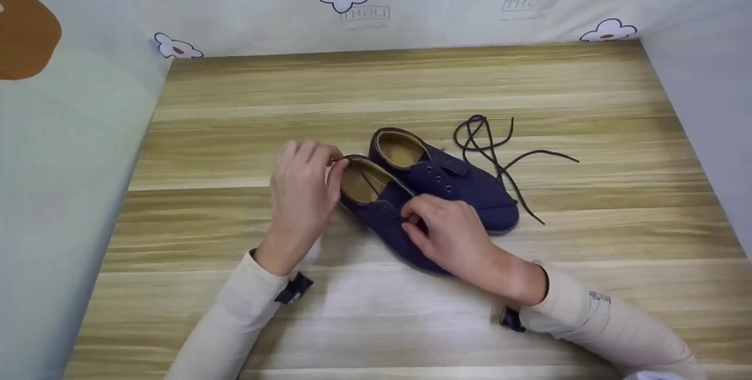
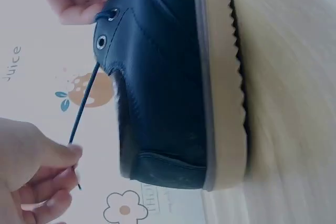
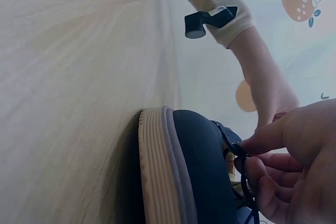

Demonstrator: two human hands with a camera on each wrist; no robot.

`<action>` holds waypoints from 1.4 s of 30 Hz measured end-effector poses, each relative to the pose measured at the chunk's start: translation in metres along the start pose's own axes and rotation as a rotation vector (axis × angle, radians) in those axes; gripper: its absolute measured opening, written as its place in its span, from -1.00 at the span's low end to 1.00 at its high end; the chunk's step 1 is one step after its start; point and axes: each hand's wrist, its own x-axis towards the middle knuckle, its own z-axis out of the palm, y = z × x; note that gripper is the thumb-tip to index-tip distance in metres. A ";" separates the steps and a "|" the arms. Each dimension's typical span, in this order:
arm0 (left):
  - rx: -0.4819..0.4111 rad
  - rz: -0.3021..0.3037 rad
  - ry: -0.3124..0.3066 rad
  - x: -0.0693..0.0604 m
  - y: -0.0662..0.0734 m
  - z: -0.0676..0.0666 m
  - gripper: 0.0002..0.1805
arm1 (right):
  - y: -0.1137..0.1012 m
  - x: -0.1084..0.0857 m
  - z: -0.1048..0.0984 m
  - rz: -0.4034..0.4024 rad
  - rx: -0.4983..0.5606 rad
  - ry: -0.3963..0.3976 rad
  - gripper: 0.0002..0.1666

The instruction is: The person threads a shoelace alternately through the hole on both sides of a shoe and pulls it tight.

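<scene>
Left hand (image 1: 302,186) pinched a thin dark-blue lace (image 2: 84,108), right hand (image 1: 452,233) a low navy shoe (image 2: 163,93) at its eyelets, well short of the wood-grained table (image 1: 235,133)'s far edge.

Head view: right hand (image 1: 452,230) hides front part of near shoe (image 1: 385,224); near shoe hides part of far shoe (image 1: 476,189). Small print (image 1: 367,29) on backdrop (image 1: 264,16) too faint for us to read. Left wrist view: left hand (image 2: 37,166) covers stretch of lace (image 2: 83,107); we lose near shoe's toe beyond top edge.

Two shoes (image 1: 385,224) (image 1: 484,189), two hands (image 1: 302,192) (image 1: 455,233), two wrist cameras (image 1: 294,289) (image 1: 512,319)
</scene>
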 end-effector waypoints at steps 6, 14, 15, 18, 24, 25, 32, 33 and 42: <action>-0.780 -0.289 -0.384 0.002 0.005 -0.006 -0.92 | -0.001 -0.003 0.002 -0.035 -0.029 0.050 -0.81; -1.190 -0.388 -0.461 0.003 0.012 -0.002 -0.94 | -0.002 -0.008 0.007 -0.113 -0.091 0.147 -0.69; -1.186 -0.380 -0.391 0.004 0.011 -0.003 -0.96 | -0.002 -0.008 0.008 -0.125 -0.097 0.160 -0.69; -1.108 -0.287 -0.122 0.006 0.007 -0.007 -0.93 | -0.001 -0.010 0.012 -0.163 -0.103 0.204 -0.70; -0.450 0.102 0.000 0.009 -0.004 -0.011 -0.65 | 0.001 -0.011 0.016 -0.237 -0.104 0.277 -0.72; -0.356 0.157 -0.055 0.008 -0.005 -0.010 -0.62 | 0.002 -0.011 0.016 -0.243 -0.106 0.281 -0.73; -0.049 0.285 -0.424 0.006 0.000 0.000 -0.64 | 0.000 -0.011 0.015 -0.226 -0.126 0.248 -0.80; -0.034 0.299 -0.433 0.007 0.000 0.001 -0.67 | 0.000 -0.010 0.014 -0.224 -0.125 0.243 -0.81; -0.008 0.465 -0.593 0.017 -0.003 0.007 -0.77 | -0.002 -0.008 0.012 -0.258 -0.123 0.186 -0.82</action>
